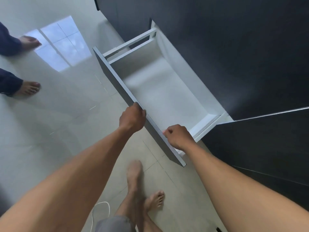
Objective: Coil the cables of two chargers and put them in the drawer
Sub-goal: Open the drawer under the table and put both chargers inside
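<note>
White, smooth and matt, the flat panels of one drawer (158, 91) form a long rectangular box pulled well out of a dark, flat-fronted cabinet (234, 56); its front panel (115, 77) is a thin dark slab with a pale, straight top edge, running diagonally across the view; two bare hands hold that edge, apart from each other; the left hand (133, 117) grips it near the middle, fingers curled over the top towards the drawer's inside, knuckles up; the right hand (178, 136) grips it closer to the near end, fingers curled at the edge and the thumb tip showing on top; one thin white cable (102, 204) shows as a single rounded loop at the lower edge of the view, beside the person's leg and well apart from the drawer, and whether it hangs or lies on the ground cannot be told; the floor (50, 131) is pale, glossy tile with fine straight grout lines, mirroring a bright window as a paned patch; four bare feet stand on it: the person's feet (135, 180), two, below the drawer's near end, one ahead of the other, and a second person's feet (30, 88), two, at the left edge under dark blue trouser hems
</note>
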A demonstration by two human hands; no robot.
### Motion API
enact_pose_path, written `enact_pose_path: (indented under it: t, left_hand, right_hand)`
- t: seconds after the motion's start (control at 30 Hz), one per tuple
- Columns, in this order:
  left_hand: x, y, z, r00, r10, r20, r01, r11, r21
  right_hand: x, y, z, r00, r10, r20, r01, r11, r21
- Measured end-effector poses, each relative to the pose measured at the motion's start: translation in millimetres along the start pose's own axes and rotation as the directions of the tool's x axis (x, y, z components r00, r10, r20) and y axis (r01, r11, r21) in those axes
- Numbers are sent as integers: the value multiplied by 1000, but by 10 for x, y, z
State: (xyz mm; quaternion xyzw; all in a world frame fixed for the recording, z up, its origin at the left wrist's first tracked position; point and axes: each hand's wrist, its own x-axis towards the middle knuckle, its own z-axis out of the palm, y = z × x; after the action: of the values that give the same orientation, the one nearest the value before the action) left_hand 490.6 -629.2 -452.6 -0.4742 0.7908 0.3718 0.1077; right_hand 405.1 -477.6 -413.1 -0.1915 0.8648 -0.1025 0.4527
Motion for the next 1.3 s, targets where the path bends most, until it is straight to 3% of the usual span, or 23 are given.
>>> enact_pose_path:
  t: [0.2,0.33,0.57,0.73,1.0,1.17,1.3]
  left_hand:
    - [-402,669,-732,970,229,-78,-222,971,88]
    - [-746,1011,-1308,916,373,-148,-351,923,155]
    - [-1554,1760,-2099,740,651,-171,-558,735,385]
    - [-1936,2625,-2409,597,790,-141,-672,588,451]
    - [-2484,4086,-2358,361,926,112,-811,252,528]
    - [-2557,4709,-2272,317,919,232,-865,180,469]
    - [-2371,4944,-2134,300,905,303,-881,141,451]
  right_hand:
    - [-539,-487,-757,992,-91,-89,98,992,80]
    - [-1050,-797,-1212,957,-180,-226,207,973,105]
    - [-2139,-879,-1928,891,-252,-378,308,947,94]
    - [-2806,-713,-2599,824,-278,-493,343,938,44]
    - [-3543,80,-3584,698,-44,-715,145,986,80]
    - [-3772,583,-3989,593,117,-797,95,972,213]
    - [-3776,911,-4066,555,250,-793,28,947,319]
